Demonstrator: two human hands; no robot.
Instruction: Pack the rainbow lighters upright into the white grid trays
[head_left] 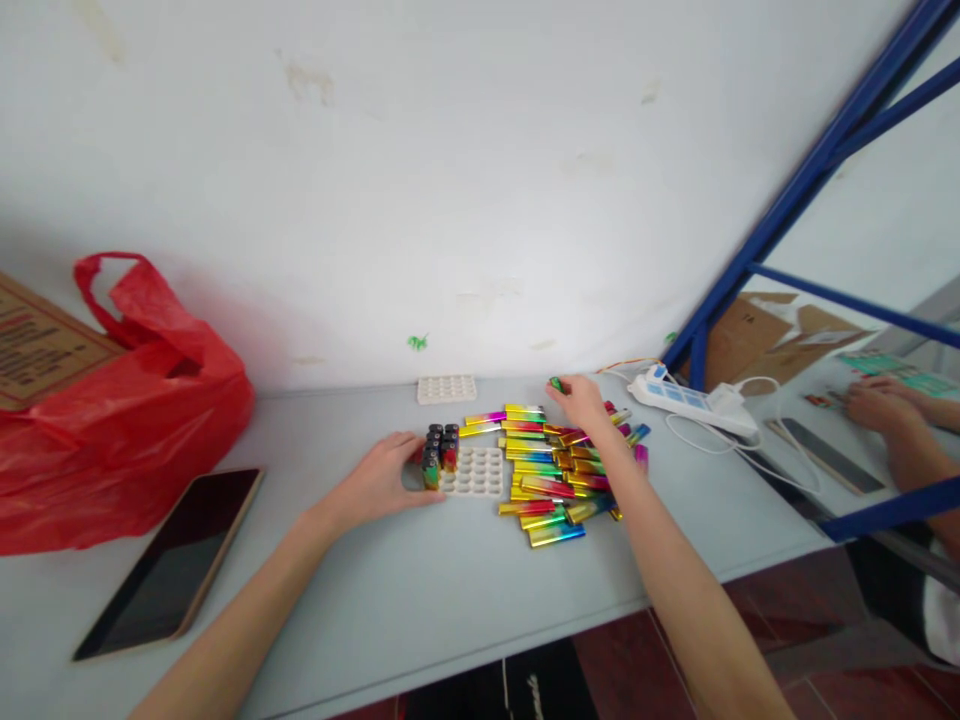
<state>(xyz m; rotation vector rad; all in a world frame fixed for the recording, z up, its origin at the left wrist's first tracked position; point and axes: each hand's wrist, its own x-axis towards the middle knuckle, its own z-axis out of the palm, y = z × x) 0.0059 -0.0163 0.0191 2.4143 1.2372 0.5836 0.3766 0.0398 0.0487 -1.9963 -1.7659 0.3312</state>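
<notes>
Right hand pinching a green item above a heap of shiny lighters, left hand cupping a white tray

The right hand [583, 402] is grasping a small green item [556, 384] between its fingertips, with most of it hiding inside the grip. The left hand [379, 480] is curving around the left end of a white tray [480, 472], its thumb lying along the near edge; whether it is pressing on anything cannot be told.

Just beside the left hand's fingers, dark-topped lighters [432, 458] are standing upright in 2 rows at that end of the tray, while the tray's cells farther from this hand are showing bare. Between the 2 hands, and under the right wrist, a loose heap of metallic lighters [562, 461] is lying flat on the table [360, 600], gleaming gold, red, green, blue and purple.

Beyond both hands, a second white tray [447, 389] is resting near the wall [450, 200]. Well to the left of the left hand, a red plastic bag [142, 420] is sitting beside a dark-screened tablet [172, 560], and a printed cardboard box [45, 345] is showing behind the bag's top.

To the right of the right hand, a white power strip [694, 408] is lying near a blue metal frame [795, 195]. Past that frame, a co-worker's hands [874, 400] are showing, with an open carton [739, 340] standing nearby.
</notes>
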